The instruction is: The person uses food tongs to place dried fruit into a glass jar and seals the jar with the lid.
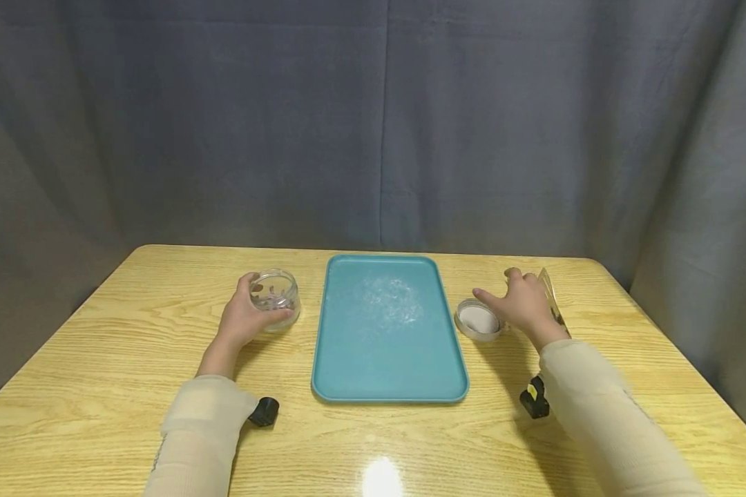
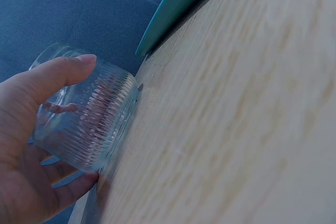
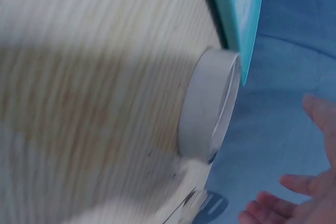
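My left hand (image 1: 244,319) grips a clear glass jar (image 1: 291,309) around its side, left of the tray. The jar has no lid on it; its ribbed wall (image 2: 100,119) and some pinkish bits inside show in the left wrist view, where its base is right at the tabletop. At the tray's right side lies a round, pale lid (image 1: 479,320), its hollow side up. My right hand (image 1: 525,304) hovers over the lid's right side with thumb and fingers spread apart. In the right wrist view the fingers are apart from the lid (image 3: 202,108) and hold nothing.
A teal tray (image 1: 385,369) with whitish marks lies in the middle of the wooden table (image 1: 298,452). Partly hidden behind my right hand is a clear, flat object (image 1: 550,290) with dark marks. Grey curtains (image 1: 236,138) hang behind the table and at its sides.
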The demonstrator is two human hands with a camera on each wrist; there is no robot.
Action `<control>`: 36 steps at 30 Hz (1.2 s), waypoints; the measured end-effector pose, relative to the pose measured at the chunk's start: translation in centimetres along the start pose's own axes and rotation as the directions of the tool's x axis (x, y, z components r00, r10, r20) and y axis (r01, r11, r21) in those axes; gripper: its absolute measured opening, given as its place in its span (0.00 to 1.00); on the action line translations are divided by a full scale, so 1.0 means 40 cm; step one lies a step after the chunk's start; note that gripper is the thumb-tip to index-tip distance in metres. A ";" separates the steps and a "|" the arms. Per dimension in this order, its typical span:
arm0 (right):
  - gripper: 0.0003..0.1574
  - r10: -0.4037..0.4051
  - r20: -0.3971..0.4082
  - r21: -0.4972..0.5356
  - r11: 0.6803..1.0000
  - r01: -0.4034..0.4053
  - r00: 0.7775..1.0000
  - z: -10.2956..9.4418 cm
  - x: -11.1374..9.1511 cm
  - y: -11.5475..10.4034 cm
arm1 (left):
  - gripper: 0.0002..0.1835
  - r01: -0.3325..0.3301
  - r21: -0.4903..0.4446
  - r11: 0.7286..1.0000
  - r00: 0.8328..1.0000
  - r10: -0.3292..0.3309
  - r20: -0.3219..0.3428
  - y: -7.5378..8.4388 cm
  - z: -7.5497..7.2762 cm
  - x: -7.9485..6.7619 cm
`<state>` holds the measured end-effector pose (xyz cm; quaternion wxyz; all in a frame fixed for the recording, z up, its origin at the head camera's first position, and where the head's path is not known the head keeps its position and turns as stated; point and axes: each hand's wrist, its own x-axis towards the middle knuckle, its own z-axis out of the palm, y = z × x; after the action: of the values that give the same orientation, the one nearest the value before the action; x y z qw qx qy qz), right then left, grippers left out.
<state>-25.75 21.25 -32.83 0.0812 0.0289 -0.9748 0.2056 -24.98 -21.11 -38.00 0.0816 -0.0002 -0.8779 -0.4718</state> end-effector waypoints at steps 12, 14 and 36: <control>0.62 0.006 0.285 -0.053 0.999 0.010 0.959 0.020 0.019 -0.025 | 0.53 0.018 -0.006 1.000 1.000 -0.018 -0.003 0.001 -0.002 -0.001; 0.63 0.003 0.315 -0.069 0.997 0.020 0.949 0.026 0.022 -0.022 | 0.53 0.017 -0.006 1.000 1.000 -0.017 -0.001 0.000 -0.001 0.000; 0.56 -0.034 0.281 -0.055 0.997 0.051 0.959 0.095 0.023 -0.004 | 0.55 0.031 -0.019 0.999 1.000 -0.031 -0.001 -0.002 0.001 0.003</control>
<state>-27.20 19.52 -36.04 -0.0523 0.0762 -0.9815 0.1675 -25.10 -21.11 -38.08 0.0751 0.0129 -0.8731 -0.4815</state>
